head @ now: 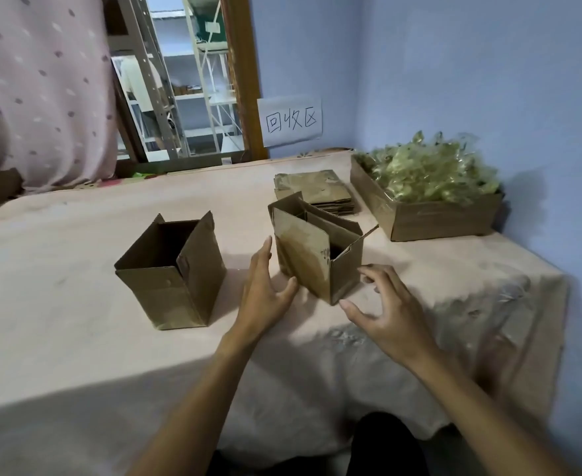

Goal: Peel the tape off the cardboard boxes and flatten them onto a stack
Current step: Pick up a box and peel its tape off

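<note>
- Two boxes stand upright on the tabletop [76,235], which is covered by a pale pink cloth [368,365] that hangs over its right edge.
- Left box [172,273]: well to the left of both hands, top flaps raised, dark inside, nothing touching it.
- Right box [317,255]: between the two hands, one corner turned toward the camera. Its walls look skewed out of square, and its inner flaps stand up in the opening.
- Left hand [265,290]: fingers straight, palm facing the right box's left face. The thumb tip is at that face's lower edge, and contact cannot be told. Its grip is released and holds nothing.
- Right hand [382,314]: fingers spread and slightly bent, just beside the right box's near right corner but apart from it. Its grip is also released and empty.
- Stack [317,192]: flattened boxes lie flat just behind the right box, toward the wall [454,80].
- Tray [437,219]: a cardboard tray sits right of the stack in the far corner, heaped with crumpled clear tape [426,170] that has a yellow-green tint.
- Sign [291,121]: a sheet of paper with handwritten characters is stuck on the blue wall above the stack.
- Curtain [38,87]: pink and spotted, it hangs at the far left.
</note>
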